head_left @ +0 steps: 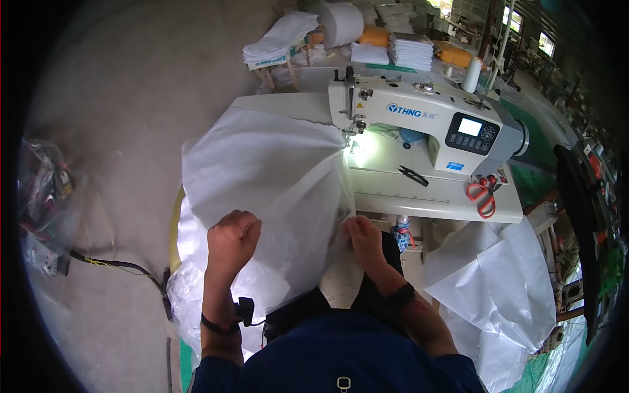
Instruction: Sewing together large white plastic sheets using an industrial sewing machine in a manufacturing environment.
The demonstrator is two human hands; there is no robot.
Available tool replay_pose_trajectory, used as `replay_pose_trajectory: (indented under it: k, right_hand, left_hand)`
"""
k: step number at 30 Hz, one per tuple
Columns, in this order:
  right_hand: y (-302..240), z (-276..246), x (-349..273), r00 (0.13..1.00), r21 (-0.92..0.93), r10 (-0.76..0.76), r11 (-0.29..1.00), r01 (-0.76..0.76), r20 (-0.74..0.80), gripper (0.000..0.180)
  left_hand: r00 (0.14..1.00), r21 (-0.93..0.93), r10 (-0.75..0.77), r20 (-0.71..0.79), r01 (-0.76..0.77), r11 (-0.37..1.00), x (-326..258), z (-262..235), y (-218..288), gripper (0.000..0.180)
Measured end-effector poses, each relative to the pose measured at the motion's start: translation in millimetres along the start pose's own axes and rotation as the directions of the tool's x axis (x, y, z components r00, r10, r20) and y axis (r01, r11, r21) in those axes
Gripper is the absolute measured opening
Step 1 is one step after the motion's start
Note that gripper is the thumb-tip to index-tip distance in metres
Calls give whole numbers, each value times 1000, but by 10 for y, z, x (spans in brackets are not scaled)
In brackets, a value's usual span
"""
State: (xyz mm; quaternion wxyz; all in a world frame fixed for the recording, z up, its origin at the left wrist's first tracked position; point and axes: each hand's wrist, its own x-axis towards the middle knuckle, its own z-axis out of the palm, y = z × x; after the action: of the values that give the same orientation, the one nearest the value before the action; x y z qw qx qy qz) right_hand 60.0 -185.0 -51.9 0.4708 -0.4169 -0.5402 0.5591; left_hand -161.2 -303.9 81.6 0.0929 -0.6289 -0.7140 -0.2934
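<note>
A large white fabric sheet (255,164) runs from under the needle of a white sewing machine (419,111) down toward my lap. Clear film shows along its right edge. My right hand (367,241) pinches that edge below the machine bed, and the edge is drawn up in folds toward the lit needle area. Over the left part of the sheet, my left hand (233,234) is closed in a fist; whether cloth is caught in it is hidden. Black thread snips (413,175) and red-handled scissors (483,195) lie on the machine bed, right of the needle.
More white sheeting (498,281) hangs at the right. Crumpled clear plastic (196,295) lies at the left of my lap. Behind the machine are stacked white packs (411,52), a large white roll (342,25) and a thread cone (472,74). A black cable (118,263) crosses the left.
</note>
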Motion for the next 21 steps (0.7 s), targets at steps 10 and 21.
replay_pose_trajectory:
  k: [10,21]
  right_hand:
    - [-714,251,128,942,466,276,819,-335,193,15]
    - [-765,687,-702,705,-464,-131,666,583,697,18]
  left_hand:
    - [895,-166,439,-77,-446,879,552,-268,294,6]
    - [726,-582,-50,686,589,561,57,221,-106,13]
